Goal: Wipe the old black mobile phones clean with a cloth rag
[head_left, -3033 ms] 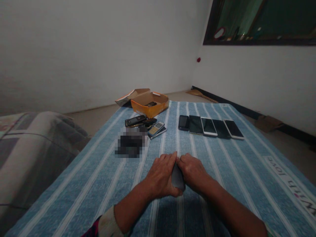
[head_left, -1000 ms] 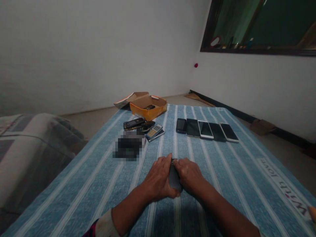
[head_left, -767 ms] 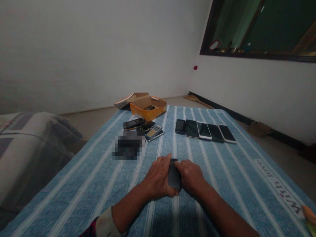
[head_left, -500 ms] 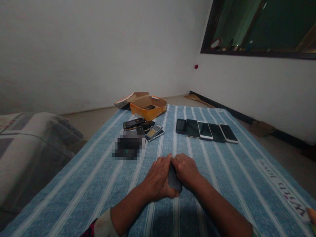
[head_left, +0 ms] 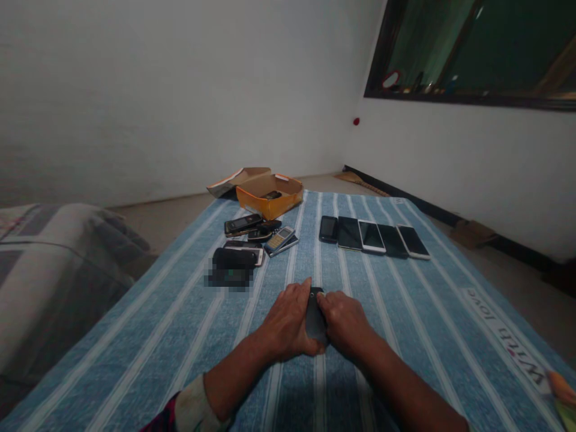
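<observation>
My left hand [head_left: 288, 321] and my right hand [head_left: 344, 324] press in from both sides on a dark smartphone [head_left: 315, 315], which lies on a blue striped cloth [head_left: 279, 384]. Several smartphones [head_left: 371, 236] lie in a row farther off to the right. Ahead to the left, several keypad phones [head_left: 265, 234] lie in a loose heap. Part of a black object [head_left: 229, 270] by the heap is pixelated. An orange cardboard box [head_left: 270, 206] at the cloth's far edge holds a dark phone [head_left: 272, 195].
A grey and white folded blanket [head_left: 58, 270] lies left of the cloth. White walls meet behind it, and a dark-framed window [head_left: 468, 54] sits upper right. A flat cardboard piece [head_left: 472, 234] lies on the floor by the right wall. An orange object [head_left: 561, 389] shows at the lower right corner.
My hands have shifted on the dark smartphone, and its top end now shows between my fingers. The view has tilted slightly, and the pixelated patch by the heap is smaller.
</observation>
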`<state>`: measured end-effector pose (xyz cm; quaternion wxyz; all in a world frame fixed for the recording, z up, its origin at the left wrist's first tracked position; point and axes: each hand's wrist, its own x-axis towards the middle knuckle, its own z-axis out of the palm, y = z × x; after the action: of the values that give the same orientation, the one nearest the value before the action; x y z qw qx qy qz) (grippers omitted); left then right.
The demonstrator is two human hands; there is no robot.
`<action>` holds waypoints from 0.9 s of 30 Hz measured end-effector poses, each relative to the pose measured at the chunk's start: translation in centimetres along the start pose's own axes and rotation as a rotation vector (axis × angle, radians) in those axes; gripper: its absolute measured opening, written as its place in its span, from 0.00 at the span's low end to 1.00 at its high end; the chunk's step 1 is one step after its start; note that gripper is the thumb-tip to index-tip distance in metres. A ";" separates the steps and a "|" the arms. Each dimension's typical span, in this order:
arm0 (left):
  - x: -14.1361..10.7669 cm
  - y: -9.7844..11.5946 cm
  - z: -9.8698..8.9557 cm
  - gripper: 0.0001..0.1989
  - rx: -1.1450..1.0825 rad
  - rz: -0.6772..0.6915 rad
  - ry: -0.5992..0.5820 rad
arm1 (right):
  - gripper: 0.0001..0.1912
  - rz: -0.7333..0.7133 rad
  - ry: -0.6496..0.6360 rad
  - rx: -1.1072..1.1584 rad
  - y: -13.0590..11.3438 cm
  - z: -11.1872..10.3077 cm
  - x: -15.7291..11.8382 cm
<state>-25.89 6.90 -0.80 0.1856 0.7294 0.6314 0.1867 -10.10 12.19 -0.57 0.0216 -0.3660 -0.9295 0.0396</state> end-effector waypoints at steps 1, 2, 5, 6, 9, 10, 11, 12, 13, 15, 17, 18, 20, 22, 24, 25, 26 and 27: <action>0.0 0.0 0.0 0.59 0.006 0.001 0.003 | 0.15 0.013 0.005 0.008 0.1 0.0 0.0; 0.0 0.0 0.0 0.59 0.011 0.001 0.004 | 0.14 0.023 0.016 0.016 0.2 -0.1 0.2; -0.1 0.0 0.1 0.59 0.005 0.001 0.013 | 0.13 0.008 0.061 0.027 0.3 -0.4 1.2; -0.1 0.0 0.1 0.60 -0.003 0.001 0.016 | 0.13 -0.007 0.064 0.020 0.3 -0.4 1.6; 0.0 -0.1 0.1 0.61 -0.019 -0.001 0.003 | 0.15 -0.040 0.027 -0.008 0.0 -0.5 2.3; 0.0 -0.1 0.0 0.61 -0.019 -0.001 -0.005 | 0.16 -0.041 0.014 -0.011 0.0 -0.5 2.3; 0.0 -0.1 0.0 0.61 -0.018 0.002 -0.011 | 0.18 -0.037 0.007 -0.008 -0.1 -0.5 2.2; 0.0 -0.2 0.0 0.61 -0.016 0.009 -0.013 | 0.19 -0.030 0.001 -0.002 -0.1 -0.5 2.0; 0.0 -0.2 0.0 0.61 -0.014 0.016 -0.012 | 0.19 -0.021 -0.004 0.005 -0.1 -0.5 1.8; 0.0 -0.2 0.0 0.61 -0.011 0.022 -0.006 | 0.19 0.002 -0.014 0.015 -0.1 -0.5 1.4; 0.0 -0.1 0.0 0.61 -0.010 0.017 -0.006 | 0.19 0.023 -0.017 0.020 -0.2 -0.3 1.1; 0.0 -0.1 0.0 0.60 -0.010 0.015 -0.006 | 0.19 0.034 -0.020 0.022 -0.2 -0.3 1.0; -0.1 0.0 0.0 0.59 -0.008 0.014 0.000 | 0.19 0.056 -0.025 0.023 -0.3 -0.1 0.7; -0.1 0.0 0.1 0.59 -0.002 0.019 0.003 | 0.19 0.076 -0.030 0.023 -0.3 0.1 0.3; -0.1 -0.1 0.2 0.60 0.001 0.022 0.012 | 0.18 0.091 -0.034 0.025 -0.2 0.1 -0.2; -0.1 -0.2 0.2 0.60 0.000 0.027 0.018 | 0.18 0.097 -0.038 0.029 0.0 0.0 -0.4; -0.1 -0.3 0.3 0.60 -0.002 0.035 0.025 | 0.17 0.100 -0.040 0.035 0.1 -0.1 -0.5; -0.1 -0.4 0.3 0.60 -0.006 0.043 0.032 | 0.16 0.100 -0.038 0.045 0.3 -0.2 -0.5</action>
<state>-26.03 6.86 -1.29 0.1737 0.7392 0.6178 0.2041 -9.52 12.06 -0.40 0.0101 -0.4108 -0.9091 0.0688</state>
